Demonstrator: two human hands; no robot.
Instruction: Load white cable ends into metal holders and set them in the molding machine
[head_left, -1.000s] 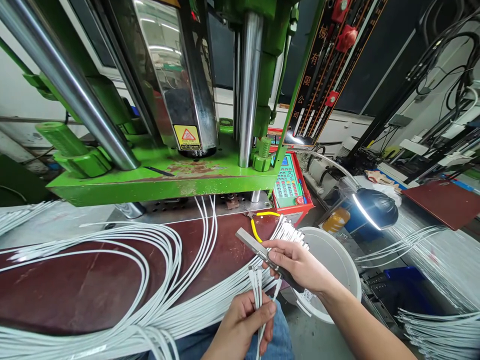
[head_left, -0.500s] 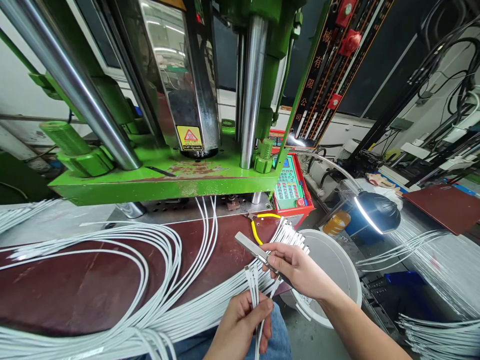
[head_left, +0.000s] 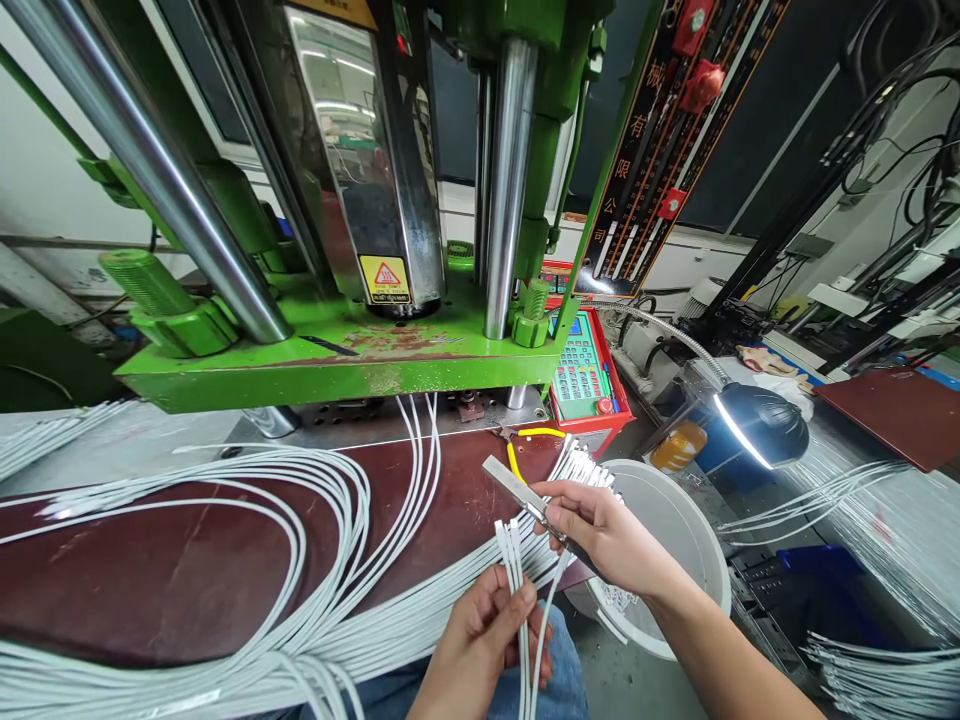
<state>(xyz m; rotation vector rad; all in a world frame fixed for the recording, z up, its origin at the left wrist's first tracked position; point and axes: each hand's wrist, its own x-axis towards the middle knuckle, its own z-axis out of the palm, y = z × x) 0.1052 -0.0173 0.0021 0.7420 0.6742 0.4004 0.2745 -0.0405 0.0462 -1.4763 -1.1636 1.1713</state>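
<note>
My left hand (head_left: 495, 630) is closed around a few white cables (head_left: 513, 560), their flat ends pointing up above the thumb. One more white cable (head_left: 553, 585) bows out to the right of the bunch, running up toward my right hand. My right hand (head_left: 592, 530) grips a flat grey metal hand tool (head_left: 510, 482), whose long straight end points up and left. The tool's exact kind is unclear, and my fingers hide its middle. Its tip is above the cable ends, apart from them.
Behind stands a green press (head_left: 352, 375) with a heat warning label. Yellow-handled cutters (head_left: 514, 455) lie on the dark red board (head_left: 187, 580) beside coiled white cables (head_left: 330, 500). At the right are a grey bin (head_left: 709, 560), a control panel (head_left: 581, 375) and a lit lamp (head_left: 761, 425).
The view has shifted slightly. The cable ends in my left hand sit more upright and closer together, and the separate cable bows further out. Both hands keep their grips.
</note>
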